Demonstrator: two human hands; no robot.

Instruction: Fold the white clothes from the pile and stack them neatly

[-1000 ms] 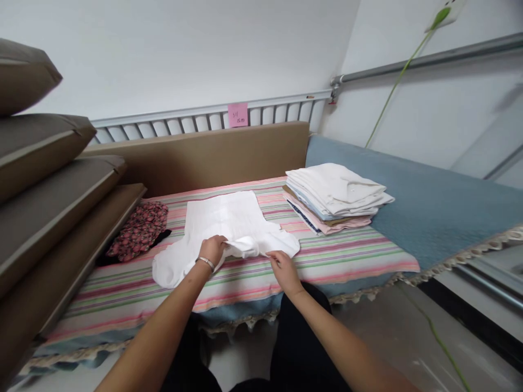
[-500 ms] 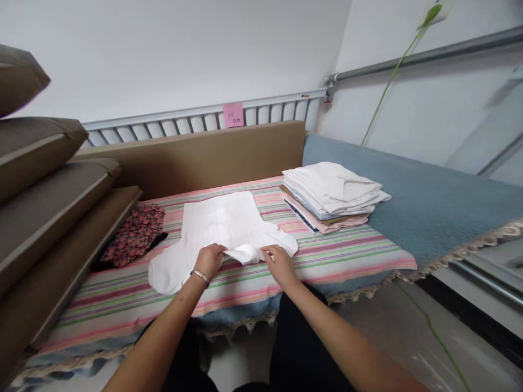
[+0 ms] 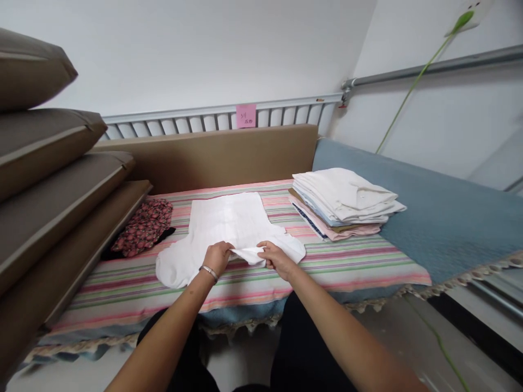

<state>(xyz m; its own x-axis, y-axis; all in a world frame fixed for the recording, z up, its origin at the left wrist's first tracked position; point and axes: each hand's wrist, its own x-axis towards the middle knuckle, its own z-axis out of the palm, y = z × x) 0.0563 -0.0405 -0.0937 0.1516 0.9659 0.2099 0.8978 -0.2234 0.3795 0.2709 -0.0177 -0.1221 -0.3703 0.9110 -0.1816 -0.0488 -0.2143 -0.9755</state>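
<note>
A white long-sleeved shirt (image 3: 229, 218) lies spread on a striped cloth (image 3: 134, 296), its body toward the wall and its sleeves out to both sides. My left hand (image 3: 218, 257), with a bracelet at the wrist, pinches the shirt's near edge. My right hand (image 3: 275, 258) is closed on the same edge a short way to the right. Between the two hands the fabric is drawn up into a narrow band. The fingertips of my left hand are partly hidden by the hand itself.
Folded clothes (image 3: 345, 198) are stacked to the right. A floral garment (image 3: 145, 226) lies at the left beside piled brown cushions (image 3: 61, 201). Behind are a brown backrest cushion (image 3: 220, 158) and a radiator bearing a pink note (image 3: 245, 116). Blue upholstery (image 3: 441, 196) extends right.
The shirt's edge between my hands has gone from a loose, bunched fold to a straighter band. My right hand has turned and gripped it more fully. The view has shifted slightly left.
</note>
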